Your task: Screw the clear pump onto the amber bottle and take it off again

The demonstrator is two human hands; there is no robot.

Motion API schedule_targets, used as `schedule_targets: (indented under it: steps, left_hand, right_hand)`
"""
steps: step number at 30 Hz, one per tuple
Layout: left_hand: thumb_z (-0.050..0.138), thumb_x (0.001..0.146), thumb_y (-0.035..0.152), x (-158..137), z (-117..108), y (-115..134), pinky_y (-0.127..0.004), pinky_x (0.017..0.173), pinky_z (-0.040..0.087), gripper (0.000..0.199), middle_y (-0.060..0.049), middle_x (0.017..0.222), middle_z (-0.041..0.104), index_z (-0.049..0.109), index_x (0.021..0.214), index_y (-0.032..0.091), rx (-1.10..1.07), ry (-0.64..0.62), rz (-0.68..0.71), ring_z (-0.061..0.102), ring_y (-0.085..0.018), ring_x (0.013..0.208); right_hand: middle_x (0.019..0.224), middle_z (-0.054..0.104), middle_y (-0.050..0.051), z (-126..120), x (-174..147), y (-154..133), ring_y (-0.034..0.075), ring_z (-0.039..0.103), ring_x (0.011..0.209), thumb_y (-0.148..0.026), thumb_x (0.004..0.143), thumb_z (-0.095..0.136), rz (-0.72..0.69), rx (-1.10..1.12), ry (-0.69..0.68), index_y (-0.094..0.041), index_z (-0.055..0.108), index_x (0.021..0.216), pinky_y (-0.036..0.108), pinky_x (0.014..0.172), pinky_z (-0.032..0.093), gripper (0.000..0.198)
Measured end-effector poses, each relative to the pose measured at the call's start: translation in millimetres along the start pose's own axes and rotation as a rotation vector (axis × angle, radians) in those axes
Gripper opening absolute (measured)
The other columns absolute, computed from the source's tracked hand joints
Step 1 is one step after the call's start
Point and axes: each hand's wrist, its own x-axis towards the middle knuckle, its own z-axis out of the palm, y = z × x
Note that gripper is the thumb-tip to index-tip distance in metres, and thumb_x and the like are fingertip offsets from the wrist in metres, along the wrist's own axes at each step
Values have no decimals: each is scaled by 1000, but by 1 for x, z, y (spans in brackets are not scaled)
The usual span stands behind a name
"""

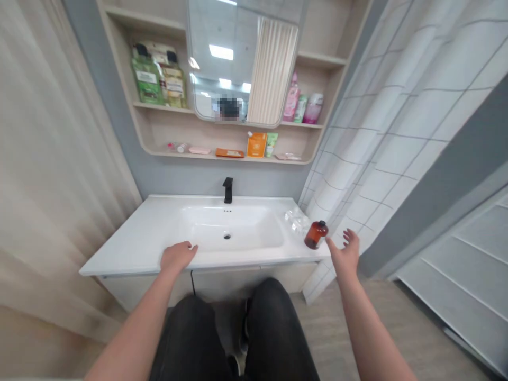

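My right hand (345, 254) is just right of an amber bottle (316, 234) with a black cap, at the right front of the white counter (127, 233). Its fingers are apart, and nothing shows between them; the thumb points toward the bottle. Loosely curled, my left hand (178, 256) is at the front rim of the white sink (238, 233), left of the drain, with nothing visible in it. Some clear, shiny items (296, 221) lie behind the bottle; their kind is hard to make out.
A black faucet (227, 190) stands behind the sink. The wall cabinet (143, 143) above holds a green bottle (146, 76), an orange pouch (256, 144), pink bottles and a mirror (242, 58). A beige curtain (51, 132) hangs left, and a white gridded curtain (357, 143) hangs right.
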Motion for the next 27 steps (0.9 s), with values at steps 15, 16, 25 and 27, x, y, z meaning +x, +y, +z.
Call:
schedule_targets:
  steps: [15, 16, 25, 27]
  left_hand:
    - [41, 101, 60, -5, -7, 6, -50, 98, 55, 58, -19, 127, 82, 85, 117, 25, 16, -7, -33, 77, -43, 118]
    - [42, 101, 60, -4, -7, 5, -50, 97, 55, 57, -19, 127, 82, 85, 116, 25, 8, -2, -35, 77, -43, 118]
    - [40, 106, 49, -1, -5, 6, -50, 102, 54, 52, -18, 128, 82, 82, 123, 24, 47, -15, 20, 76, -40, 122]
    - [47, 104, 41, 3, -2, 15, -46, 105, 54, 45, -15, 127, 82, 78, 131, 24, -68, 0, 125, 77, -35, 120]
  right_hand:
    - [112, 77, 18, 62, -23, -6, 39, 72, 99, -67, 61, 91, 254, -26, -153, -18, 67, 131, 58, 96, 56, 89]
    - [116, 77, 18, 63, -38, -16, 38, 72, 100, -68, 64, 90, 212, 24, -164, -18, 66, 134, 57, 96, 57, 89]
    - [144, 70, 14, 141, -108, -117, 36, 69, 129, -45, 79, 87, -209, 335, -730, -22, 57, 147, 56, 117, 53, 79]
    - [147, 68, 14, 170, -99, -128, 34, 68, 131, -35, 77, 86, -305, 292, -767, -22, 56, 147, 52, 117, 52, 77]
